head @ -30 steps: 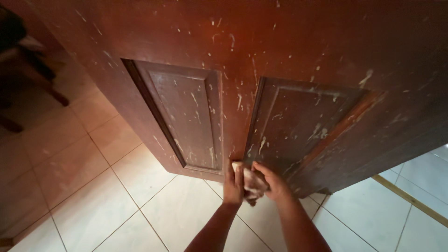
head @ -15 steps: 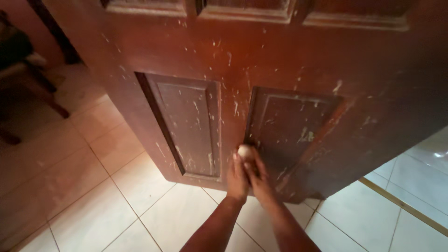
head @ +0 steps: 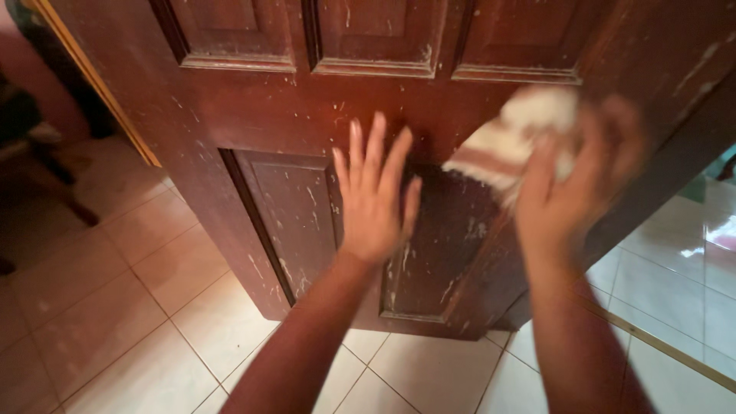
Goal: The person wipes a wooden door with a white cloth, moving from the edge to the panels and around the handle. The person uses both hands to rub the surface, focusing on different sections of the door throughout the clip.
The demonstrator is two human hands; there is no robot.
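Left hand [head: 373, 201] up against the panelled wooden door [head: 253, 115], fingers spread wide and flat, palm toward the wood at the stile between the two lower panels; touching or just shy of the surface, hard to tell. Holding nothing. Right hand [head: 571, 180] blurred with motion, closed around a pale cloth with brownish stripes [head: 510, 142], bunched and pressed at or very near the door's right side, just below the upper row of panels. Exact grip lost in the blur.

Door face dark reddish-brown, flecked all over with pale paint spatter and scratches, thickest on the lower panels. Bottom edge just clear of the glossy tiled floor [head: 153, 307]. Dark furniture legs [head: 54, 184] off at the far left, well apart from the hands.

Risks from here, as a judgement: door looks ajar, so a hard push with the cloth could swing it away, and only that flat left palm to steady it. Cloth loosely bunched, a trailing fold could snag on the panel moulding or slip out of the fingers. Fingers near the door's edge on the right, liable to get pinched if the door moves. Dried spatter likely stubborn; heavy rubbing could scuff the finish further.
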